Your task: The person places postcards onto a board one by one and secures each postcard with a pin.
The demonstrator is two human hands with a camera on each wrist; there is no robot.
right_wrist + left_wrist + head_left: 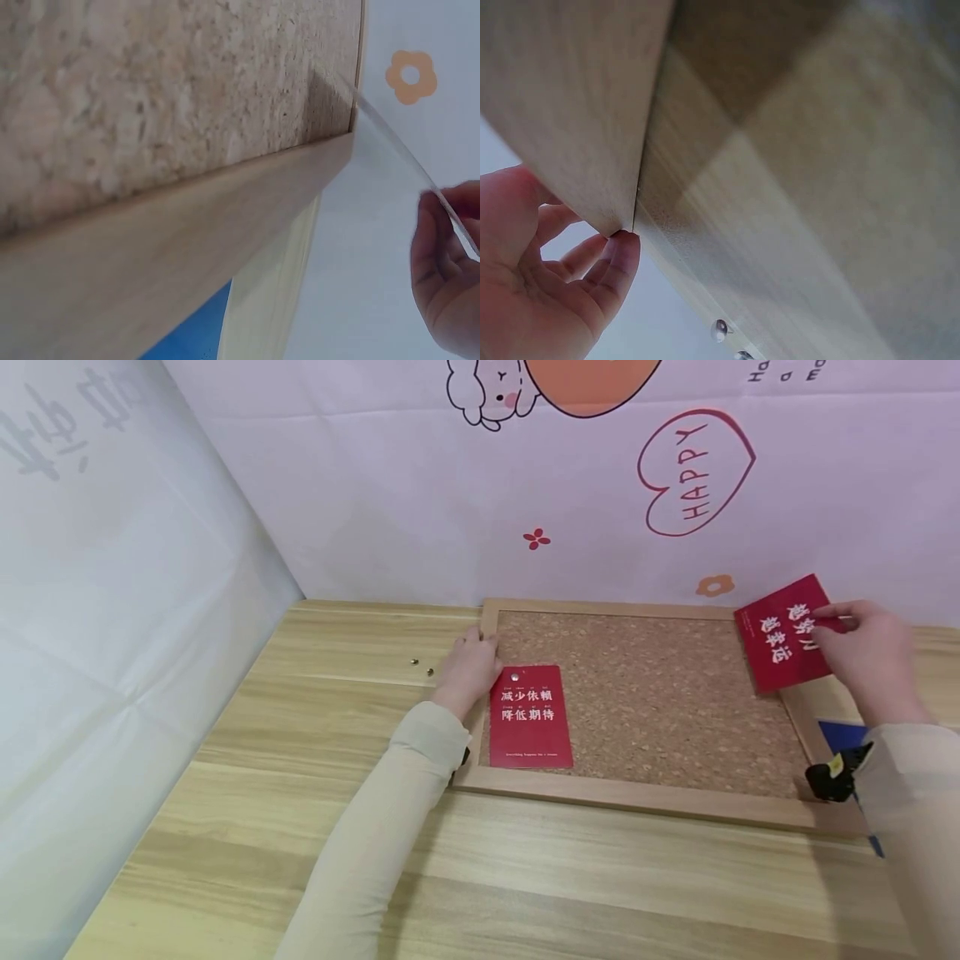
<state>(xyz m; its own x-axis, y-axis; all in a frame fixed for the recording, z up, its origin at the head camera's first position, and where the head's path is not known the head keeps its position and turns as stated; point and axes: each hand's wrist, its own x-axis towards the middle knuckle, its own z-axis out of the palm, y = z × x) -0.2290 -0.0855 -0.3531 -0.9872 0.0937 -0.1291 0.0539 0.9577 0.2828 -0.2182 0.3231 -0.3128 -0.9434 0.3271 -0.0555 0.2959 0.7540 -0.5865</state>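
A cork board point(660, 693) in a wooden frame point(622, 795) lies flat on the wooden table point(300, 760). One red card point(529, 717) with white characters is pinned at the board's left side by a silver pin point(514, 676). My left hand point(468, 667) rests on the frame's left edge, fingers curled at its corner point(622, 225). My right hand point(870, 652) pinches a second red card point(783, 633) above the board's right far corner; in the right wrist view that card point(397, 150) shows edge-on.
Two loose pins point(422, 666) lie on the table left of the board, also visible as pins point(727, 334) in the left wrist view. Something blue point(840, 732) lies right of the frame. A patterned cloth wall point(697, 477) stands close behind.
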